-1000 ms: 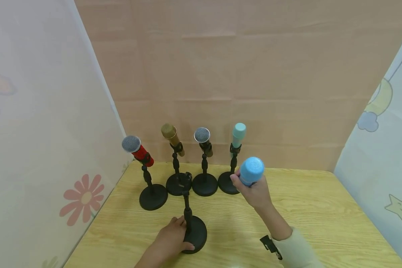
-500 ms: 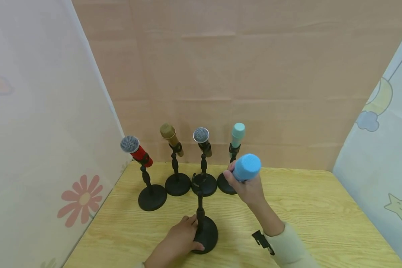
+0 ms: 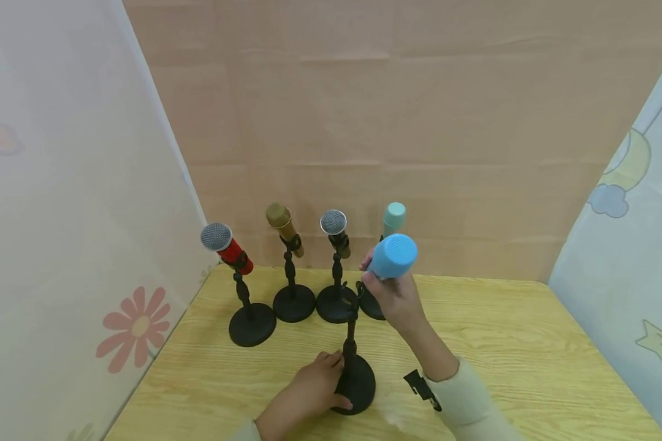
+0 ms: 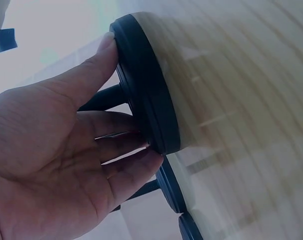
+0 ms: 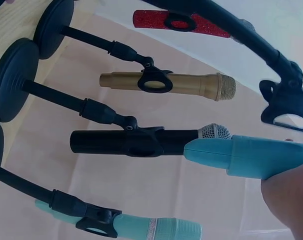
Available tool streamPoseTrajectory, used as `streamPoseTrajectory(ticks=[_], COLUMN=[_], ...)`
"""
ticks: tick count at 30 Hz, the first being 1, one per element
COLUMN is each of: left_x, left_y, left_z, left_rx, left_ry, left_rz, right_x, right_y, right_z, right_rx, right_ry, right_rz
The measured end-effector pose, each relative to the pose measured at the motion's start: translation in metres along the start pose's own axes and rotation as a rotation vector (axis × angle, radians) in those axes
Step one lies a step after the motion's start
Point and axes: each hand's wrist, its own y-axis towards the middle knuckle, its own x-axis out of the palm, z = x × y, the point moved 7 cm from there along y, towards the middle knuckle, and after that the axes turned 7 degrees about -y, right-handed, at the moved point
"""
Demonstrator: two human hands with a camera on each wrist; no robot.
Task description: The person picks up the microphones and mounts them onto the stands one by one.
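My left hand (image 3: 317, 383) holds the round black base of a microphone stand (image 3: 361, 386) near the front. In the left wrist view, the thumb and fingers span the base (image 4: 146, 90), which looks tilted off the wood or seen edge-on; I cannot tell which. At the stand's top, the clip (image 5: 291, 105) is vacant. My right hand (image 3: 399, 300) grips a bright blue microphone (image 3: 394, 256) by its handle, head up and tilted. The right wrist view shows this microphone's handle end (image 5: 211, 152) close to that clip, apart from it.
Behind, several black stands bear microphones: red with a silver head (image 3: 228, 248), gold (image 3: 282, 225), black with a silver head (image 3: 333, 223), pale teal (image 3: 394, 215). They stand along the back of the wooden table (image 3: 491, 343). A brown backdrop (image 3: 419, 122) and printed side panels enclose it.
The stand has moved to the right with my left hand. My right hand has brought the blue microphone leftward and slightly farther away, and it now overlaps the teal microphone's stand.
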Motion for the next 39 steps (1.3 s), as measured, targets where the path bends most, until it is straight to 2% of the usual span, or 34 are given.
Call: streamPoseTrajectory(ticks=[8, 14, 17, 22, 26, 29, 35, 39], left_x=[0.004, 0.006, 0.006, 0.008, 0.016, 0.023, 0.024, 0.021], left_y=[0.012, 0.021, 0.025, 0.027, 0.028, 0.028, 0.026, 0.026], left_z=[0.006, 0.010, 0.012, 0.011, 0.010, 0.010, 0.010, 0.011], left_rx=[0.007, 0.028, 0.025, 0.001, -0.007, 0.002, 0.019, 0.023], left_ry=[0.031, 0.028, 0.034, 0.029, 0.038, 0.078, 0.118, 0.118], left_rz=[-0.034, -0.068, -0.094, -0.107, -0.110, -0.117, -0.117, -0.120], right_x=[0.002, 0.004, 0.005, 0.007, 0.009, 0.009, 0.009, 0.010], right_y=[0.002, 0.001, -0.002, -0.006, -0.009, -0.011, -0.015, -0.014], right_z=[-0.001, 0.003, 0.005, 0.011, 0.011, 0.009, 0.005, 0.002], right_rx=[-0.009, -0.049, -0.072, -0.122, -0.163, -0.193, -0.292, -0.310], right_ry=[-0.012, -0.046, -0.100, -0.207, -0.227, -0.204, -0.215, -0.249], right_rz=[-0.028, 0.003, 0.058, 0.206, 0.298, 0.333, 0.334, 0.298])
